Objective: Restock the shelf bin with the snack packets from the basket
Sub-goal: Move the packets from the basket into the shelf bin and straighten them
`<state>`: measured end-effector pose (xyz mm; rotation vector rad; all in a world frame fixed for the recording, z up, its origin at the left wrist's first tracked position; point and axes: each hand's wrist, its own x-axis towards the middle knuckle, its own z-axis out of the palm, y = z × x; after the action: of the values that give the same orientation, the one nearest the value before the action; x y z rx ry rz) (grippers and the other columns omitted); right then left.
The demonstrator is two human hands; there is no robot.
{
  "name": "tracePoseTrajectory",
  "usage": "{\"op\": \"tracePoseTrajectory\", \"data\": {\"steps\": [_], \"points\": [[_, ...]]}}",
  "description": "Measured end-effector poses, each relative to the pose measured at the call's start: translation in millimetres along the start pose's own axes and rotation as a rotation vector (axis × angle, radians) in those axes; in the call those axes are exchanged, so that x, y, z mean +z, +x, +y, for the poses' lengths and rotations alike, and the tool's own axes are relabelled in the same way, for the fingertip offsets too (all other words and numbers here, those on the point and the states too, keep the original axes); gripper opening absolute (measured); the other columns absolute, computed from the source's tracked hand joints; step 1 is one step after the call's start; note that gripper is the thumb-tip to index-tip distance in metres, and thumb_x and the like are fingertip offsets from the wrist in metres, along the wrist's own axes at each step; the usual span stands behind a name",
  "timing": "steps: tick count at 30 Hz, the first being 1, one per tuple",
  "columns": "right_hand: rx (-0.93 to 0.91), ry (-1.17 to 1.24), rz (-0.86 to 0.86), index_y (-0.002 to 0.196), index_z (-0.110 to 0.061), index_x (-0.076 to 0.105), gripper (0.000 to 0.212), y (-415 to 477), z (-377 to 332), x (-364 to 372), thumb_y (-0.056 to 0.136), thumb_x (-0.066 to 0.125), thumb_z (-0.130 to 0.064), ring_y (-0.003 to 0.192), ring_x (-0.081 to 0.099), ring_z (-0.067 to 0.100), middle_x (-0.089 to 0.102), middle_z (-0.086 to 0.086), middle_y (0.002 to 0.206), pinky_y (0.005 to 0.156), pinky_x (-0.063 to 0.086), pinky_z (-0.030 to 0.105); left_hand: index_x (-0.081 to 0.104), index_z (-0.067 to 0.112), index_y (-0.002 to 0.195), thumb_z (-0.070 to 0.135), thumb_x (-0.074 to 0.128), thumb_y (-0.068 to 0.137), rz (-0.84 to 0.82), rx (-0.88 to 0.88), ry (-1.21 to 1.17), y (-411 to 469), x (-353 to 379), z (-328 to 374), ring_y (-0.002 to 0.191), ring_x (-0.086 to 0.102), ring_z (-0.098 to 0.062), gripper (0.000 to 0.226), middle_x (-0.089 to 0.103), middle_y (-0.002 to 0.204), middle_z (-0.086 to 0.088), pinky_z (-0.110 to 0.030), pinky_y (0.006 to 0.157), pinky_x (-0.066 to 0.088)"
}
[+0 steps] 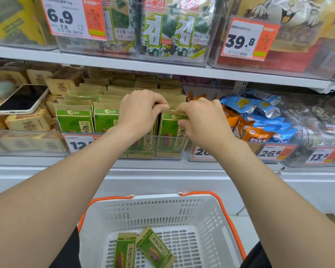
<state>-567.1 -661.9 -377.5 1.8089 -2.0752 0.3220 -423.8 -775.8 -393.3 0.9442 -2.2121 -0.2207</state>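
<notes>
Jointly left grip (141,110), right grip (202,121) pinch packet (169,132) top inside bin (159,156)

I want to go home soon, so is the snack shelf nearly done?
Nearly. Rows of green seed packets already stand in the shelf bin. The left hand and right hand pinch the top of the front packet. Two packets are left in the basket.

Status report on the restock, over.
Left hand, right hand: both pinch the top of a green packet at the front of the shelf bin. Two packets left in the basket. Nothing blocking.
</notes>
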Motion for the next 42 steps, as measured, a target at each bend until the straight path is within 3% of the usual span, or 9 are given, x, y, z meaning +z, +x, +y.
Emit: {"op": "tracePoseTrajectory", "data": {"steps": [8,11,15,19,22,28,33,37,42], "points": [[0.013,0.091,0.007,0.123,-0.032,0.071,0.024,-1.3,-3.9,9.4,0.099,0.068,-0.033,0.1,0.051,0.019,0.07,-0.003,0.108,0.091,0.041,0.042,0.074,0.034,0.119,0.04,0.046,0.111,-0.056,-0.019,0.141,-6.8,-1.2,3.0,0.116,0.057,-0.029,0.03,0.073,0.112,0.006,-0.051,0.101,0.034],[0.092,0.198,0.141,0.139,-0.029,0.059,0.048,-4.8,2.3,10.9,0.094,0.074,-0.036,0.12,0.05,0.022,0.057,0.0,0.131,0.098,0.041,0.04,0.071,0.027,0.123,0.033,0.04,0.113,-0.038,-0.03,0.105,-11.8,-2.0,4.9,0.118,0.057,-0.028,0.033,0.068,0.119,0.002,-0.052,0.104,0.035],[0.006,0.198,-0.033,0.163,-0.016,0.026,0.072,-11.1,-7.1,25.2,0.101,0.06,-0.008,0.151,0.032,0.029,0.026,0.009,0.168,0.119,0.038,0.049,0.054,0.022,0.146,0.03,0.031,0.11,-0.012,-0.005,0.023,-18.0,-6.3,7.2,0.137,0.048,-0.022,0.044,0.054,0.148,0.001,-0.054,0.114,0.031],[0.038,0.188,-0.025,0.165,-0.017,0.022,0.084,-7.8,-4.2,29.6,0.092,0.056,0.004,0.155,0.028,0.029,0.023,0.006,0.171,0.121,0.034,0.049,0.025,0.023,0.164,0.038,0.028,0.109,-0.247,0.134,0.267,-29.8,-1.0,1.7,0.154,0.027,-0.019,0.058,0.03,0.169,0.005,-0.061,0.123,0.015],[0.058,0.234,-0.034,0.165,-0.022,0.024,0.08,-2.9,-3.1,31.0,0.095,0.055,0.002,0.156,0.026,0.026,0.025,0.003,0.171,0.121,0.032,0.052,0.02,0.02,0.166,0.037,0.029,0.111,-0.23,0.135,0.31,-32.6,2.3,-1.4,0.155,0.023,-0.021,0.058,0.025,0.172,0.002,-0.061,0.123,0.014],[0.072,0.492,0.141,0.153,-0.018,0.045,0.053,-13.9,14.8,31.0,0.101,0.055,-0.011,0.143,0.045,0.022,0.049,0.004,0.154,0.117,0.042,0.046,0.034,0.012,0.159,0.039,0.052,0.104,-0.082,0.193,0.299,-44.2,-2.3,5.2,0.145,0.037,-0.029,0.063,0.042,0.158,-0.008,-0.051,0.122,0.025],[0.065,0.331,0.368,0.107,-0.013,0.068,0.023,-46.7,-5.1,17.4,0.088,0.06,-0.004,0.104,0.052,0.023,0.057,0.004,0.11,0.087,0.047,0.035,0.055,0.016,0.124,0.025,0.063,0.092,0.092,0.188,0.311,-55.9,-15.7,6.6,0.112,0.047,-0.03,0.035,0.054,0.12,-0.005,-0.045,0.092,0.041],[-0.092,0.187,-0.027,0.091,-0.016,0.068,0.015,-73.5,-31.8,25.8,0.09,0.053,-0.016,0.084,0.062,0.03,0.066,0.006,0.088,0.069,0.05,0.039,0.052,0.021,0.103,0.03,0.055,0.093,-0.074,0.193,0.352,-81.9,-15.1,9.4,0.096,0.047,-0.029,0.013,0.06,0.1,-0.001,-0.044,0.08,0.04],[-0.19,0.057,-0.524,0.105,-0.016,0.069,0.021,-108.1,-52.5,50.1,0.095,0.049,-0.016,0.078,0.053,0.034,0.045,0.002,0.077,0.063,0.038,0.034,0.058,0.023,0.12,0.037,0.049,0.1,-0.62,0.219,0.494,-131.1,-2.6,4.9,0.096,0.066,-0.034,0.026,0.071,0.103,-0.004,-0.039,0.072,0.047]]}}
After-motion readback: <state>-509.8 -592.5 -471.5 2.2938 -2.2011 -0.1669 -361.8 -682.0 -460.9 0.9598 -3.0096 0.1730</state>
